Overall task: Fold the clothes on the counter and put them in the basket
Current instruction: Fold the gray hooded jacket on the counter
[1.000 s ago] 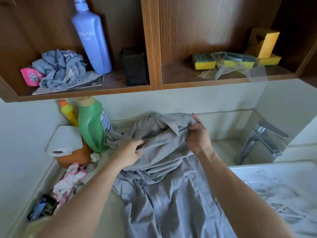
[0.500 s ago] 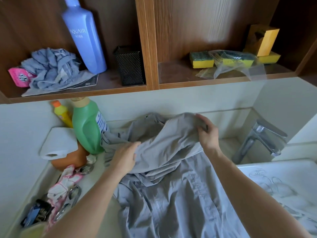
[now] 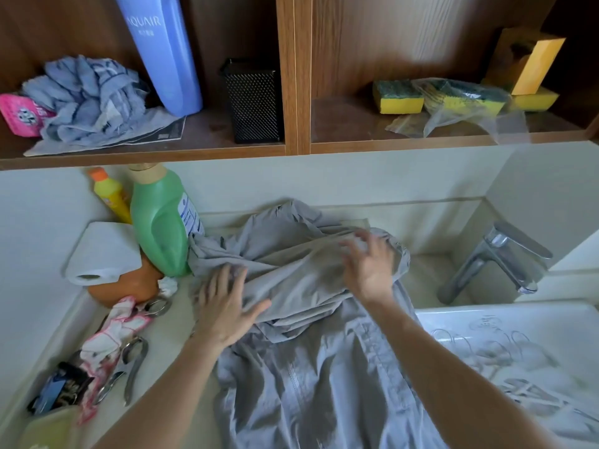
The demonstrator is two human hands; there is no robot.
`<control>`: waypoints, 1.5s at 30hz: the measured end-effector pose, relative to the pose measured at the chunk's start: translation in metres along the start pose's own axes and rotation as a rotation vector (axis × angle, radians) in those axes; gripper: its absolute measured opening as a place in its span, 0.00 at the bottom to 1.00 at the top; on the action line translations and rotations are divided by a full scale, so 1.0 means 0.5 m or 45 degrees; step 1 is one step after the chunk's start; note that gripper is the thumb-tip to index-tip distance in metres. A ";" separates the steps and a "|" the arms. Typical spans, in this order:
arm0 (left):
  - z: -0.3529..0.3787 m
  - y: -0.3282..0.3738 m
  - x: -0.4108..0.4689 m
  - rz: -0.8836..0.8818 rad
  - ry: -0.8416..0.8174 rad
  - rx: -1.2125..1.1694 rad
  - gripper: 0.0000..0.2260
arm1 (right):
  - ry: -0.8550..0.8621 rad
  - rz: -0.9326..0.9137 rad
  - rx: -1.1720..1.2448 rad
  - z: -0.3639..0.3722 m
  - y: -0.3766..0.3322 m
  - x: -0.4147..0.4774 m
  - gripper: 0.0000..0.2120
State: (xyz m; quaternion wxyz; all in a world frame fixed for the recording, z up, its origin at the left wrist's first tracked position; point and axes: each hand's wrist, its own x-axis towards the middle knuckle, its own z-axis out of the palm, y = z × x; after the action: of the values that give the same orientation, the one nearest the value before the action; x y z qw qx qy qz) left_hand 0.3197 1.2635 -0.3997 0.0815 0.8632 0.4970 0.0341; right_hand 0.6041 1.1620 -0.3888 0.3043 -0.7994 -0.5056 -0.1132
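The shirt (image 3: pixel 324 390) lies on the worktop (image 3: pixel 176 332), its length running from the back wall toward the person, with the far end doubled over crosswise. Both hands are open on that fold: the left hand (image 3: pixel 227 307) flat at its near-left edge, the right hand (image 3: pixel 369 267) spread and blurred, farther back.

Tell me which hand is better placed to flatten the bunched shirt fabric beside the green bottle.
Left, probably. The left hand lies flat, fingers spread, on the grey shirt close to the green bottle. The right hand is blurred, at the fold's far end, nearer the faucet.
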 end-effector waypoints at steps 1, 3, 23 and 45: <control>0.000 0.032 0.004 0.107 0.116 -0.011 0.45 | -0.106 -0.154 -0.001 0.026 -0.032 -0.002 0.16; 0.023 0.083 0.003 0.240 0.117 0.052 0.47 | -0.386 -0.286 0.001 0.073 -0.092 -0.002 0.22; 0.102 -0.125 0.068 0.576 -0.036 0.124 0.35 | -0.741 0.294 -0.338 0.132 0.128 0.004 0.32; 0.063 0.004 0.162 0.095 -0.226 -0.218 0.37 | -0.814 -0.034 -0.040 0.235 -0.053 0.217 0.17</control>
State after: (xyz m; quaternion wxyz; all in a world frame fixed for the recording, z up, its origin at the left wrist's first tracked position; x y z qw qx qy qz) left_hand 0.3663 1.3291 -0.4323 0.1973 0.8705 0.4508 0.0028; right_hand 0.6163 1.3208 -0.4187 0.1162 -0.7923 -0.5843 0.1319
